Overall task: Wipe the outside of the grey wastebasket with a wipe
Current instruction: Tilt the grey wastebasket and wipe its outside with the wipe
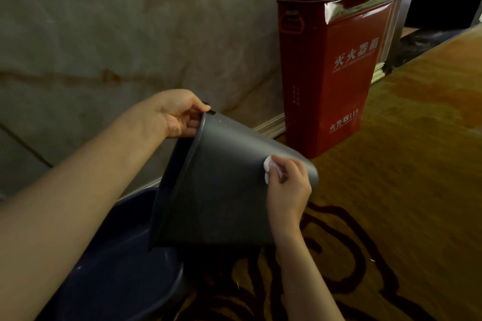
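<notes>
The grey wastebasket (221, 190) is tipped on its side in mid-air, its open rim toward the left and its base toward the right. My left hand (177, 114) grips the top of the rim, thumb outside and fingers inside. My right hand (288, 185) presses a small white wipe (268, 165) against the outer wall near the base end. Most of the wipe is hidden under my fingers.
A dark blue basin (117, 268) sits on the floor below the wastebasket at the lower left. A red fire-extinguisher box (328, 73) stands against the marble wall (104, 34) behind. Patterned gold-and-brown carpet (404, 164) covers the floor to the right.
</notes>
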Action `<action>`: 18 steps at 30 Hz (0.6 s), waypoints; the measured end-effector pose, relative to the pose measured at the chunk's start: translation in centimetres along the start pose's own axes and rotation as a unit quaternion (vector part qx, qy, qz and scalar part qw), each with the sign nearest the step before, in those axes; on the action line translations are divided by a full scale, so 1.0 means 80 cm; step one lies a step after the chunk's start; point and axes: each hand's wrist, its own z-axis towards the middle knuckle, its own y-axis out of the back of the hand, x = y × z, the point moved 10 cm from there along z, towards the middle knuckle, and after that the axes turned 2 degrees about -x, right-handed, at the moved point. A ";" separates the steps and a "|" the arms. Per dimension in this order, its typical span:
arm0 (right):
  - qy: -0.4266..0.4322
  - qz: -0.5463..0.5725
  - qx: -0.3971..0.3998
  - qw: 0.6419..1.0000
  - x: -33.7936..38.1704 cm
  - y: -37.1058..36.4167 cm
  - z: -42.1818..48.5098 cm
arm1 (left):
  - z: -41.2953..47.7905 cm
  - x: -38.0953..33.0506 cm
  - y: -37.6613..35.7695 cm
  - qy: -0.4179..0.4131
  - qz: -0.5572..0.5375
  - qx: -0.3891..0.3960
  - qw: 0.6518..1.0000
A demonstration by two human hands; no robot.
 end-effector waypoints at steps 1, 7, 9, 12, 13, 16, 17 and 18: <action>0.000 0.005 -0.012 1.000 0.003 0.003 -0.001 | -0.005 -0.006 -0.001 -0.019 -0.005 -0.004 1.000; 0.050 0.051 -0.016 0.997 0.053 -0.007 -0.008 | -0.023 0.026 -0.028 -0.064 -0.011 0.029 0.997; 0.099 0.059 0.032 0.993 0.081 -0.031 -0.020 | -0.021 0.045 -0.035 -0.075 -0.015 0.039 0.996; 0.148 0.049 0.052 0.986 0.097 -0.047 -0.035 | -0.020 0.051 -0.028 -0.108 -0.015 0.020 0.994; 0.155 0.041 0.052 0.986 0.096 -0.047 -0.036 | -0.020 0.052 -0.027 -0.115 -0.011 0.020 0.993; 0.145 0.013 0.049 0.988 0.080 -0.041 -0.024 | -0.021 0.056 -0.026 -0.116 -0.005 0.028 0.993; 0.118 0.002 0.049 0.992 0.066 -0.038 -0.015 | -0.021 0.057 -0.024 -0.112 -0.010 0.026 0.993; 0.079 -0.010 0.045 0.996 0.045 -0.032 -0.005 | -0.020 0.058 -0.022 -0.109 -0.016 0.023 0.994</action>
